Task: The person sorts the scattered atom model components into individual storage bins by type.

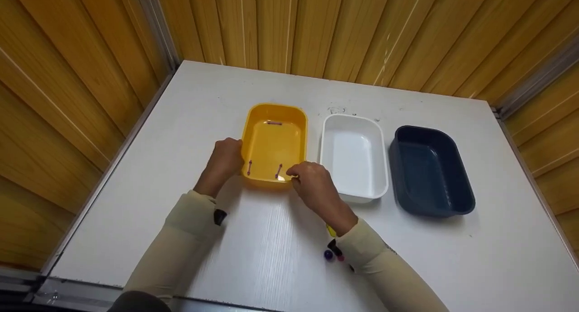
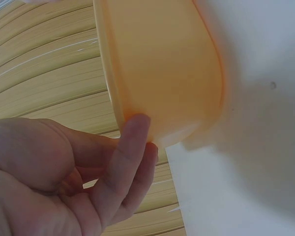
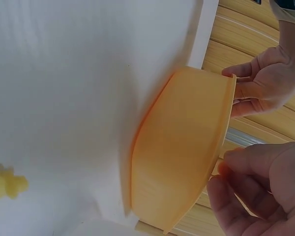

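Note:
A yellow plastic bin stands upright on the table, with three small purple sticks lying inside: one stick near the far end, another stick at the near left and a third stick at the near right. My left hand grips the bin's left wall, thumb side at the rim and fingers against the outside, as the left wrist view shows. At the near right corner, my right hand pinches the rim between thumb and fingers.
Right of the yellow bin stand a white bin and a dark blue bin. A dark purple ball, a pink piece and a yellow piece lie near my right forearm. Wood-patterned walls bound the table.

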Demonstrator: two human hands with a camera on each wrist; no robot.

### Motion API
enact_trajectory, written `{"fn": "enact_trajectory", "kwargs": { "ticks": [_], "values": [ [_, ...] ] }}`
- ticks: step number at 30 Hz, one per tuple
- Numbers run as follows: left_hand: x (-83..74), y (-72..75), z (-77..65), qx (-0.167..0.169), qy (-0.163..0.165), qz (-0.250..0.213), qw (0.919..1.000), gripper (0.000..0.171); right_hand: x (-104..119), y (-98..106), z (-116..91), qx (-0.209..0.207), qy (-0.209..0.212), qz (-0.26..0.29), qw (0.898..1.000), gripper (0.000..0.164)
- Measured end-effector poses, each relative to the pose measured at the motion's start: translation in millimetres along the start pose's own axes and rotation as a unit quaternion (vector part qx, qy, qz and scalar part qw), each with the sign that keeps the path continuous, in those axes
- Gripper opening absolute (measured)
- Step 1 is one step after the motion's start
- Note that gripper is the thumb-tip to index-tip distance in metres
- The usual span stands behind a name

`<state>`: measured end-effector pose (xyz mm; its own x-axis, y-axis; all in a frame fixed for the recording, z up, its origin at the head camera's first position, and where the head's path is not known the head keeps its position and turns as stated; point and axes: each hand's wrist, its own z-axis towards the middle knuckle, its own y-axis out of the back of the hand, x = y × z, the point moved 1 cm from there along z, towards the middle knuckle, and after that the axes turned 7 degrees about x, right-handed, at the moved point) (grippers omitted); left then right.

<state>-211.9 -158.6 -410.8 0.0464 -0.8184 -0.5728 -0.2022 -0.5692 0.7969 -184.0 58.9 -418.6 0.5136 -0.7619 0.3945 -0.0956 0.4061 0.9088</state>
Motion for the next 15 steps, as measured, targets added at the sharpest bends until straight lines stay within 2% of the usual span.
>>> {"fn": "enact_trajectory", "kwargs": {
  "ticks": [9, 12, 15],
  "values": [
    [0.0, -1.4, 0.7, 0.025, 0.029, -0.018, 0.9991, 0.017, -10.8, 9.6, -20.1, -0.009, 0.008, -0.003, 1.000, 0.016],
    [0.4, -1.4, 1.2, 0.021, 0.025, -0.019, 0.9993, 0.015, -15.2, 16.2, -29.4, 0.002, -0.012, 0.007, 1.000, 0.018],
    [1.0, -1.2, 1.5, 0.010, 0.005, -0.002, 0.9999, 0.015, -19.2, 22.8, -39.1, 0.015, -0.035, 0.021, 0.999, 0.019]
  ]
}}
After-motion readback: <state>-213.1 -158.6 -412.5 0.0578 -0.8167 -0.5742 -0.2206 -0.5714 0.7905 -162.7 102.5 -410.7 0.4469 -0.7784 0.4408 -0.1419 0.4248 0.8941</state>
